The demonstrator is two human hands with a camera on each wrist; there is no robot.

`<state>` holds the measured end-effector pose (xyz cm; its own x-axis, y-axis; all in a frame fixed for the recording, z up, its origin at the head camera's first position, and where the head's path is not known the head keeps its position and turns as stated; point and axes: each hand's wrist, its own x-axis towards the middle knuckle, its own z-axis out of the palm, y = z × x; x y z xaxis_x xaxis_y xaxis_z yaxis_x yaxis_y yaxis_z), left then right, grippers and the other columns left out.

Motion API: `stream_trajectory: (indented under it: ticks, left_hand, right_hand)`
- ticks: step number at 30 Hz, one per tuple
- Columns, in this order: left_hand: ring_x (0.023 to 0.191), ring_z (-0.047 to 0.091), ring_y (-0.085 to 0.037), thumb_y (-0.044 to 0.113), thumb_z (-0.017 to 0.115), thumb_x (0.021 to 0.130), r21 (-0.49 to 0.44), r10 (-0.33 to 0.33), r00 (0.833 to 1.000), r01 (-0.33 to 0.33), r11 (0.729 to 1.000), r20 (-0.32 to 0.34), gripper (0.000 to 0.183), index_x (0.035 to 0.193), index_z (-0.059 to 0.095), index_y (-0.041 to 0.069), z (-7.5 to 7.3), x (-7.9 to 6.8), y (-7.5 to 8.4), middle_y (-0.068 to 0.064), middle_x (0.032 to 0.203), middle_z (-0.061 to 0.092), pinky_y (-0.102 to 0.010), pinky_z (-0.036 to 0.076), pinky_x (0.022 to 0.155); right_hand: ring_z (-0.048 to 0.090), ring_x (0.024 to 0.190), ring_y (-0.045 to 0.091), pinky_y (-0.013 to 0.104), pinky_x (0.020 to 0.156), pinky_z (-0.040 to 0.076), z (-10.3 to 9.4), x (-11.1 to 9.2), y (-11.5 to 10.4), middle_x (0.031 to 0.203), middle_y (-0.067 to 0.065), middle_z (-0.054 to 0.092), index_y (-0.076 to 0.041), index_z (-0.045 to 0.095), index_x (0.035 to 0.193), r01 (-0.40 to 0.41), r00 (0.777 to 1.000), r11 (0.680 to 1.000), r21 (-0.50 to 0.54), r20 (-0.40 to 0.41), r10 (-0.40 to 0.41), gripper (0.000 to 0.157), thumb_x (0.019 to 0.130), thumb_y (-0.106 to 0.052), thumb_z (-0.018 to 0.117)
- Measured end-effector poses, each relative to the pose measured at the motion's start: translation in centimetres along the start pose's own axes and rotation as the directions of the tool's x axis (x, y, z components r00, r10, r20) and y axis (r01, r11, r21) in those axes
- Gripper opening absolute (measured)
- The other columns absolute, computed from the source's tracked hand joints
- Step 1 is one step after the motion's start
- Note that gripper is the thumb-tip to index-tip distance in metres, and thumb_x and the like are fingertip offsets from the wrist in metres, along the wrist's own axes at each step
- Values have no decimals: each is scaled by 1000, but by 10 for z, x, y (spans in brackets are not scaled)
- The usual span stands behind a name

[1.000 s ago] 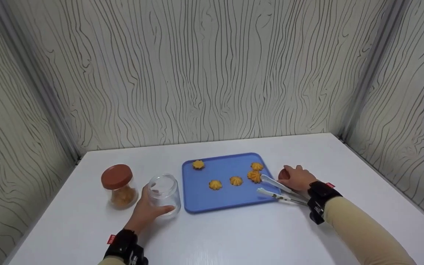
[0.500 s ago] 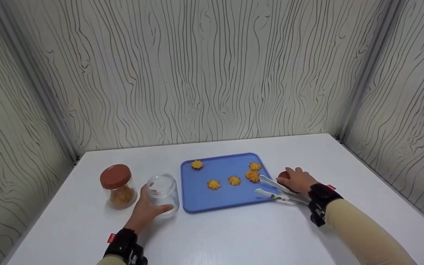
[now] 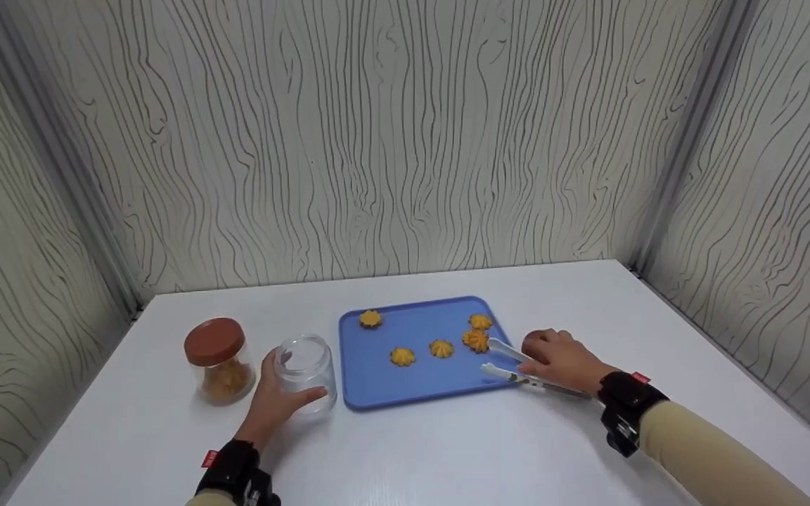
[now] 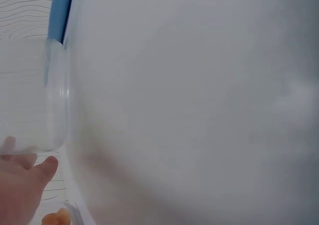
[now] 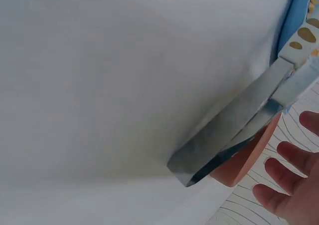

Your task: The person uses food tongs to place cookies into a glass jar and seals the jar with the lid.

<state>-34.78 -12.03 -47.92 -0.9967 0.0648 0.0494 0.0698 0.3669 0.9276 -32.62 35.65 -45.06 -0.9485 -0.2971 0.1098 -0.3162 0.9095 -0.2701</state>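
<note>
My left hand (image 3: 268, 406) grips an uncovered clear plastic jar (image 3: 306, 376), thumb in front and fingers behind it. In the left wrist view the jar (image 4: 27, 95) stands with its base near the table and fingers at its side. My right hand (image 3: 567, 362) is above a pair of tongs (image 3: 500, 373), whose spread white tips lie over the tray's right edge. The right wrist view shows the metal bend of the tongs (image 5: 232, 125) in front of a reddish-brown lid (image 5: 244, 165), with spread fingers (image 5: 294, 157) apart from both. The hand hides the lid in the head view.
A blue tray (image 3: 405, 391) holds several flower-shaped cookies (image 3: 441, 348). Left of the held jar stands another jar with a reddish-brown lid (image 3: 214, 341) and cookies inside (image 3: 226, 379). A wood-grain-patterned wall (image 3: 377, 140) rises behind the white table (image 3: 405, 457).
My right hand has come off the reddish-brown lid's edge and moved slightly left and nearer over the tongs, now covering the lid. The left hand stays on the jar.
</note>
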Motion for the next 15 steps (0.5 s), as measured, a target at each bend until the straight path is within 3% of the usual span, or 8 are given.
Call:
stream_trajectory:
  ticks: [3, 8, 15]
  left_hand:
    - [138, 27, -42, 25, 85, 76, 8, 15, 1000, -15, 1000, -5, 103, 148, 15, -1, 0, 0, 0, -26, 151, 29, -60, 23, 110]
    - [136, 31, -41, 24, 85, 75, 16, 18, 1000, -18, 1000, -3, 100, 146, 19, 0, 0, 2, 0, -25, 147, 35, -60, 26, 109]
    - [134, 34, -41, 29, 87, 73, 66, -14, 1000, 13, 998, 15, 105, 146, 16, 1, -2, 4, 4, -24, 145, 37, -60, 29, 108]
  right_hand:
    - [45, 114, 44, 62, 93, 38, 4, -3, 0, 128, 25, 50, 0, 59, 127, 19, 1000, 999, -28, 14, -18, 65, 90, -53, 61]
    - [40, 123, 48, 63, 97, 35, 8, -5, 1, 133, 27, 46, 3, 57, 130, -27, 998, 997, -67, 49, 30, 76, 85, -57, 65]
    - [41, 121, 47, 61, 98, 37, 10, -8, -3, 128, 26, 49, 4, 63, 121, -49, 999, 995, -88, 13, 50, 61, 81, -40, 76]
